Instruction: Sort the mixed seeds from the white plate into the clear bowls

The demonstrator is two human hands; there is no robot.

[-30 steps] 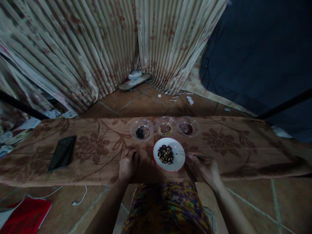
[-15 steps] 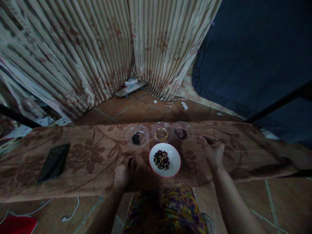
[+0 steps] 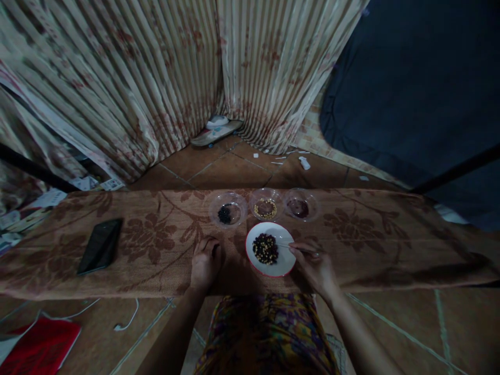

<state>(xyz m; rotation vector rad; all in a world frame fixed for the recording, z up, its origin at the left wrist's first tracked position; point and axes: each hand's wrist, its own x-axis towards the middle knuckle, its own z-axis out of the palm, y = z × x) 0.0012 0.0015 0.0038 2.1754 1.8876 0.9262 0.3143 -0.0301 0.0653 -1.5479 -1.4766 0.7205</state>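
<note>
Head view: right grip point(image 3: 315, 266) pinches tweezers point(image 3: 284, 246) over the white bowl point(image 3: 283, 264); left grip point(image 3: 205, 264) lies curled, whether holding anything unclear.

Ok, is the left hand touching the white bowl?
No, the left hand rests on the cloth, with a gap between it and the bowl.

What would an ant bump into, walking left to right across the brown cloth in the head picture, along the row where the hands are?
Flat dark phone-like thing → left hand → white bowl with a red rim → right hand.
</note>
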